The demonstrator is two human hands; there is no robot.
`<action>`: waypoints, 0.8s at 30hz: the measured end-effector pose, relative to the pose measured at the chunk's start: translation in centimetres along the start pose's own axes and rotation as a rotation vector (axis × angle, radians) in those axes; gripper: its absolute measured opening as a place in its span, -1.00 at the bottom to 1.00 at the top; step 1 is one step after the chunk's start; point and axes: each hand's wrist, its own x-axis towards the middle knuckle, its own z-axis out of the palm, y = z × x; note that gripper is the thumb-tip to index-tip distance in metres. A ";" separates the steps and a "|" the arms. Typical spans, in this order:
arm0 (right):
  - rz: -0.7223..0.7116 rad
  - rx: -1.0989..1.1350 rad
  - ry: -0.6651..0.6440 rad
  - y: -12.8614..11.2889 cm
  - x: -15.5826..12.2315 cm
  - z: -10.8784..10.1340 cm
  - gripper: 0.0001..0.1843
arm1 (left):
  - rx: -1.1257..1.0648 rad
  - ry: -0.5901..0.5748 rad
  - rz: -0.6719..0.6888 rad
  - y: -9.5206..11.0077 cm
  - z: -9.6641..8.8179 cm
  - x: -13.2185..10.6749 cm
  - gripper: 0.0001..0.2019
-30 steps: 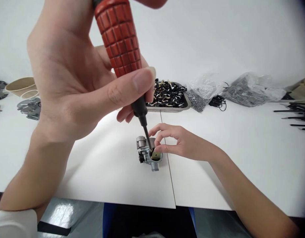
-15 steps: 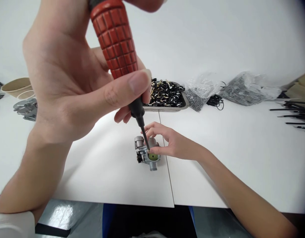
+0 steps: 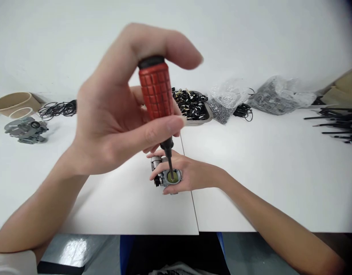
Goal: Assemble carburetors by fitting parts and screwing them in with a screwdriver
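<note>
My left hand (image 3: 115,126) is closed round the red handle of a screwdriver (image 3: 157,91), held upright close to the camera, with the index finger curled over the black cap. The dark shaft runs down and its tip sits in the round opening of a small grey metal part (image 3: 167,176), where a yellow-green disc shows. My right hand (image 3: 190,173) wraps around that part from the right and holds it on the white table (image 3: 264,175).
A metal tray (image 3: 206,114) of black and brass pieces stands behind the part. To its right lie clear bags of small parts (image 3: 276,95) and black rods (image 3: 336,124). At the left are black rings (image 3: 57,108), another grey casting (image 3: 25,128) and a tan bowl (image 3: 14,101).
My left hand and the screwdriver have drawn back from the camera and stand more upright. My right hand has gone from a fingertip pinch to wrapping around the metal part.
</note>
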 end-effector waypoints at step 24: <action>0.025 -0.025 0.021 -0.5 0.0 -0.2 -0.63 | -0.062 -0.172 -0.157 -1.6 0.5 -1.2 -0.63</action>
